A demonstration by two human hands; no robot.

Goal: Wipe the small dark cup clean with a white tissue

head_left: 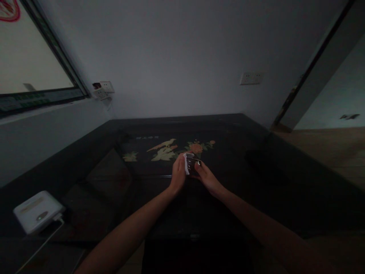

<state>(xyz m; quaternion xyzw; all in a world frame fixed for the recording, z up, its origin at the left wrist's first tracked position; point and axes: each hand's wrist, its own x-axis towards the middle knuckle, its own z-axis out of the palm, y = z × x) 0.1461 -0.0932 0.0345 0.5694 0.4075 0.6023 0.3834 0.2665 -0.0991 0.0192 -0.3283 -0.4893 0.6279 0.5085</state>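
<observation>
Over the middle of the dark table [159,198], both my hands meet around a small dark, glossy object [192,165] whose kind I cannot make out. My right hand [209,178] grips it from the right, thumb on top near a bright reflection. At its left side, my left hand [178,173] is closed on a thin white tissue or cloth [186,164], which touches the object. The left fingertips are partly hidden behind the tissue. Just beyond my hands, the tabletop carries a picture of pale birds [164,150] and an orange flower [196,147].
A white box-shaped device [38,211] with a green light and a white cable [42,243] stands at the left. Wall sockets [252,78] and a plug adapter [101,92] are on the wall behind the table. A window [34,53] is at upper left; the room is dim.
</observation>
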